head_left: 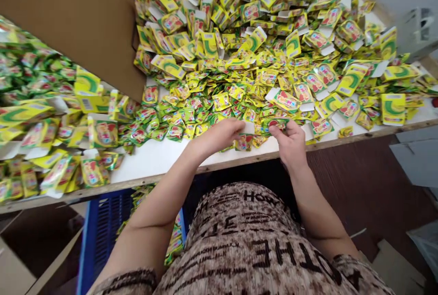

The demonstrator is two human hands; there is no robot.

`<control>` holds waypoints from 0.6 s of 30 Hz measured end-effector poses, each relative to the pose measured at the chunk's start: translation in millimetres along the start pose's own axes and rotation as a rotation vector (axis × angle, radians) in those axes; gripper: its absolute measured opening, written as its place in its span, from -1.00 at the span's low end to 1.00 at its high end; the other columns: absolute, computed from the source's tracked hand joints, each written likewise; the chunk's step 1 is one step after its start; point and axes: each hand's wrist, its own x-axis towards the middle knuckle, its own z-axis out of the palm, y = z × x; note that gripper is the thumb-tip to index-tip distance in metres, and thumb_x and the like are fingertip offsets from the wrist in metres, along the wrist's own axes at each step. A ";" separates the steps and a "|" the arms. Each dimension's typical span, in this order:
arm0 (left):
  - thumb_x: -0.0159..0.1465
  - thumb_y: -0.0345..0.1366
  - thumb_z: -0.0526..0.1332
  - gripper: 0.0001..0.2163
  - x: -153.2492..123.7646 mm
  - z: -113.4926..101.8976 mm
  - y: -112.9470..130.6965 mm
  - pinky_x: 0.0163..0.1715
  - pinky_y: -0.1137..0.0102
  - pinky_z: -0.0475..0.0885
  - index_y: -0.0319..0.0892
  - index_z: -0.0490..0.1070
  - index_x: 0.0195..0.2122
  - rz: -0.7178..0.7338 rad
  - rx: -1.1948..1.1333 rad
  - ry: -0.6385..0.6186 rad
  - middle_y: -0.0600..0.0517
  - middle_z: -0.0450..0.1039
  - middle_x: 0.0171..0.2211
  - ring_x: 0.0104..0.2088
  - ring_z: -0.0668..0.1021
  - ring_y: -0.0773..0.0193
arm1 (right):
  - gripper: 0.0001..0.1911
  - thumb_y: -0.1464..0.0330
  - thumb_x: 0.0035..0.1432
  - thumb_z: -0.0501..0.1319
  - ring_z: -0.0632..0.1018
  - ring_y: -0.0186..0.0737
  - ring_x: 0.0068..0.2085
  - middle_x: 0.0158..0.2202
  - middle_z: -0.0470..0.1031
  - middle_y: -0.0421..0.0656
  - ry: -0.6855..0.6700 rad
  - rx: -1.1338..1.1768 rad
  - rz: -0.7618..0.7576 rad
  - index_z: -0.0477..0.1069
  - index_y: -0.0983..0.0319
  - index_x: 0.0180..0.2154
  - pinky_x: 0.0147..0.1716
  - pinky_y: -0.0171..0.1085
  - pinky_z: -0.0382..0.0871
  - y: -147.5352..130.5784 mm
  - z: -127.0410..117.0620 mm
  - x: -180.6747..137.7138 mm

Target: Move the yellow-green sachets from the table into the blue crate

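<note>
My left hand (226, 133) is closed at the near edge of the table, with a small carton in its fingers; the carton's white flap (248, 128) sticks out beside the fingertips. My right hand (290, 142) pinches a small green packet (275, 123) with red print between thumb and fingers. The two held things nearly meet, and I cannot tell whether they touch. Just beyond both hands lies a heap of loose yellow-green sachets (219, 101). Small yellow cartons (284, 100), many with white flaps standing open, are strewn over and behind the sachets.
A large brown cardboard box (78, 21) stands on the left of the white table (147, 160). More cartons (102, 131) lie to its front. Below the wooden edge is a blue crate (102, 222) holding packets. Flattened cardboard (398, 267) lies on the floor at right.
</note>
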 end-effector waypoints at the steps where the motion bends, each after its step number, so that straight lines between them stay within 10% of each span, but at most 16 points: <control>1: 0.26 -0.40 0.20 -0.90 -7.8 1.1 0.3 -0.31 0.38 0.27 -0.18 0.35 -0.42 0.001 -0.004 -0.011 0.04 0.36 -0.42 -0.37 0.39 0.25 | -0.74 0.20 0.14 0.35 0.59 -0.16 -0.12 -0.18 0.60 -0.15 0.000 0.013 -0.009 0.47 0.16 -0.16 -0.02 -0.16 0.49 2.1 12.9 3.1; 9: 0.27 -0.41 0.22 -0.96 -33.9 47.3 1.0 -0.27 0.42 0.38 -0.17 0.39 -0.25 -0.081 -0.282 0.366 0.03 0.43 -0.32 -0.29 0.47 0.29 | -0.84 0.24 0.26 0.26 0.57 -0.08 -0.08 -0.15 0.57 -0.07 -0.140 -0.486 -0.319 0.54 0.13 -0.16 0.00 -0.09 0.46 -15.1 26.2 8.1; 18: 0.32 -0.42 0.17 -0.93 -35.7 58.3 4.0 -0.19 0.38 0.42 -0.16 0.42 -0.22 0.011 -0.256 0.424 0.00 0.50 -0.26 -0.24 0.52 0.27 | -0.85 0.34 0.27 0.21 0.54 -0.09 -0.16 -0.24 0.52 -0.08 -0.362 -0.662 -0.367 0.54 0.16 -0.15 -0.13 -0.14 0.44 -32.6 19.0 13.9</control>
